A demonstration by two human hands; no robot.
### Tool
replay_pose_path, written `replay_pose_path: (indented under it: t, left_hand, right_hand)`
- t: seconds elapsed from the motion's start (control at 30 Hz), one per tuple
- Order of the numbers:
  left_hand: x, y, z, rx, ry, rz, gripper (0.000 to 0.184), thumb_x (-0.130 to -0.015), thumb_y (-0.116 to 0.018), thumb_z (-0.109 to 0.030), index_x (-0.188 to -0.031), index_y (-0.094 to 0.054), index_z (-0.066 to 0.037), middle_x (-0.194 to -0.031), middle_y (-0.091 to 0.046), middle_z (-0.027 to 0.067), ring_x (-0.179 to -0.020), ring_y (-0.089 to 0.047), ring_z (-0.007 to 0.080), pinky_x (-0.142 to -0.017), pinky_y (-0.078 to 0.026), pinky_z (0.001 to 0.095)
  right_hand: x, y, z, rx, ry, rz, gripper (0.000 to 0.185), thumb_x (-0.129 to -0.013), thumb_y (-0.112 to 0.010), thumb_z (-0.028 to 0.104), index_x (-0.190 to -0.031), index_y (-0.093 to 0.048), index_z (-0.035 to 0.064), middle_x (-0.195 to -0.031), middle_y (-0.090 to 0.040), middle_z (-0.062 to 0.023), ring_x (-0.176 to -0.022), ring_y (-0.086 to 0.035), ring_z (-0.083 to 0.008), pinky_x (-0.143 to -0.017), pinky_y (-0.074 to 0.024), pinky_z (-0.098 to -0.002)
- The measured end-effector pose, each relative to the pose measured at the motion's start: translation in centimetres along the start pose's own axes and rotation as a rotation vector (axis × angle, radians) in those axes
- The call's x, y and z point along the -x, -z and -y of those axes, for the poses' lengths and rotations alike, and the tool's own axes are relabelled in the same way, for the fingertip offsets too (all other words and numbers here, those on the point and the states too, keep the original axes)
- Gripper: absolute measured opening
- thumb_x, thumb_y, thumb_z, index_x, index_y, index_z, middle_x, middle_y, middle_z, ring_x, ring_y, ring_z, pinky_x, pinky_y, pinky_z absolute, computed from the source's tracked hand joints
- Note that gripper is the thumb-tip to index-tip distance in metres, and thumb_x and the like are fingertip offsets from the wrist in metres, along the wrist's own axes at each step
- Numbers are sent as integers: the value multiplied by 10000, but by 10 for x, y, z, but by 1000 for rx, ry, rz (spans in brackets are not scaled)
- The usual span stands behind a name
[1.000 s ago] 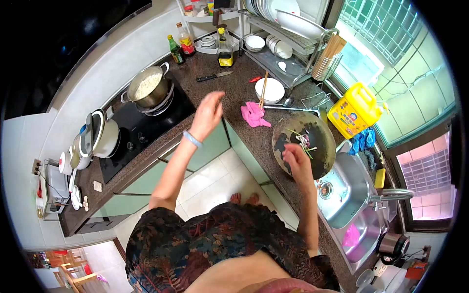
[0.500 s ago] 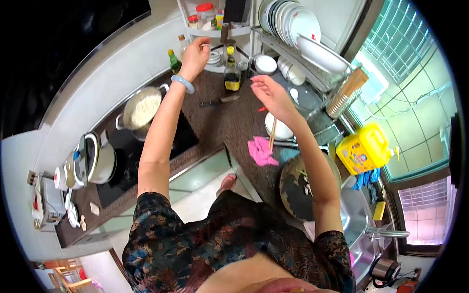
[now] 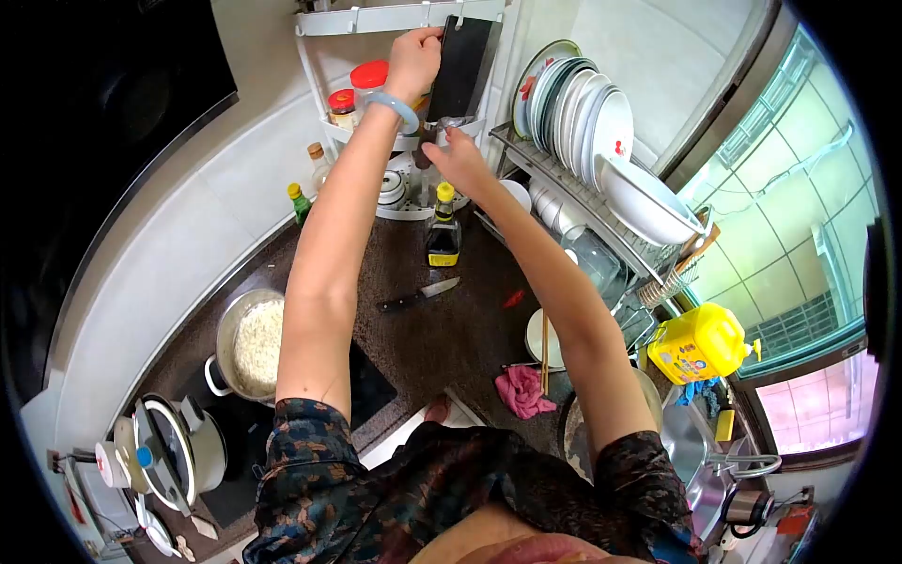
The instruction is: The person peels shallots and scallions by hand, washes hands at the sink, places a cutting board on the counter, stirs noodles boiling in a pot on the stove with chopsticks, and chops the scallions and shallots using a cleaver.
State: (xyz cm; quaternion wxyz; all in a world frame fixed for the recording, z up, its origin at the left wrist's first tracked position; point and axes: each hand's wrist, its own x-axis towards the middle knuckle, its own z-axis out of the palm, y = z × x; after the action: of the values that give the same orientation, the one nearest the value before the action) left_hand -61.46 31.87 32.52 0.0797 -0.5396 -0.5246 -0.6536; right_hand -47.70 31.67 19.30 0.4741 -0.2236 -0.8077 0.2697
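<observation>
A dark rectangular blade, apparently a cleaver (image 3: 464, 70), hangs upright at the corner rack, its brown handle (image 3: 427, 148) pointing down. My left hand (image 3: 413, 66), with a pale bangle on the wrist, has its fingers closed at the blade's upper left edge; the fingertips are partly hidden. Lower down, my right hand (image 3: 460, 162) reaches to the handle with thumb and fingers apart. Whether it touches the handle I cannot tell. Below on the counter stand a soy sauce bottle (image 3: 443, 235) with a yellow cap and a small knife (image 3: 420, 294) lying flat.
The white corner rack (image 3: 329, 25) holds red-lidded jars (image 3: 369, 79). Plates fill a dish rack (image 3: 573, 193) on the right. At left, a pot (image 3: 254, 346) of white food sits near the hob. A pink cloth (image 3: 524, 390), chopsticks (image 3: 545, 352) and a yellow jug (image 3: 700, 345) are at right.
Both hands have moved up and forward to the corner rack, the left one to the blade and the right one to its handle. The view has tilted up toward the rack.
</observation>
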Motion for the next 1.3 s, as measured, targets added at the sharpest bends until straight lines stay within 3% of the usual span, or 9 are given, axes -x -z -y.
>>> replay_pose_path:
  t: [0.17,0.27,0.4,0.47,0.57,0.6,1.03,1.1,1.3]
  left_hand:
    - [-8,-16,9,273,214,70,245,-920,-551,-132,-966,-734,24,-865,-737,101,-758,-657,132,-699,-505,276]
    - [-10,-12,12,522,396,152,208,-936,-584,-132,-947,-725,21,-835,-723,84,-757,-666,149,-680,-512,255]
    - [-10,-5,2,774,556,221,165,-952,-604,-123,-990,-681,18,-882,-707,84,-801,-683,182,-706,-557,262]
    - [-21,-11,20,1299,675,410,155,-953,-607,-73,-1072,-627,25,-993,-690,115,-892,-686,230,-792,-601,326]
    - [-22,-18,14,1397,748,291,153,-951,-591,-25,-1086,-611,44,-1075,-669,150,-968,-672,249,-877,-592,353]
    - [-23,-21,16,1399,750,298,153,-951,-591,-25,-1086,-611,44,-1075,-669,150,-968,-672,249,-877,-592,353]
    - [-47,-43,49,1295,598,366,209,-930,-591,-31,-1098,-580,92,-1059,-655,205,-1021,-650,315,-963,-546,412]
    - [-42,-35,46,1327,544,424,237,-975,-584,-155,-1103,-619,41,-992,-698,138,-856,-688,225,-762,-589,303]
    - [-60,-37,83,1439,607,580,172,-980,-551,-130,-959,-601,33,-848,-649,124,-736,-625,207,-684,-560,306]
  right_hand:
    - [-16,-24,-14,-77,-106,-30,471,-809,-710,295,-1034,-589,-100,-968,-654,-298,-964,-639,-425,-848,-502,-468]
    - [-11,-24,-19,-60,-111,-94,417,-816,-706,266,-985,-578,-93,-950,-653,-288,-938,-648,-412,-805,-508,-457]
    - [6,-12,-5,4,-99,-104,299,-894,-665,197,-920,-496,-48,-714,-621,-134,-651,-633,-234,-587,-483,-369]
    - [23,2,23,-265,-172,-100,238,-940,-602,150,-876,-427,1,-651,-580,-103,-555,-593,-189,-522,-472,-344]
    - [33,13,39,-262,-253,-117,235,-954,-584,143,-876,-405,12,-621,-541,-94,-502,-561,-163,-452,-445,-326]
    - [35,18,39,-152,-241,-127,245,-916,-612,138,-915,-434,-30,-759,-547,-250,-724,-577,-450,-640,-452,-487]
    - [42,81,85,-20,-314,-55,276,-885,-633,191,-884,-477,-36,-795,-605,-288,-788,-600,-485,-680,-462,-508]
    - [43,90,94,-7,-303,-61,265,-877,-637,183,-858,-490,-36,-774,-609,-284,-790,-605,-483,-686,-470,-498]
    - [31,102,84,249,18,-230,257,-858,-656,169,-847,-493,-28,-752,-610,-273,-711,-602,-474,-637,-478,-513]
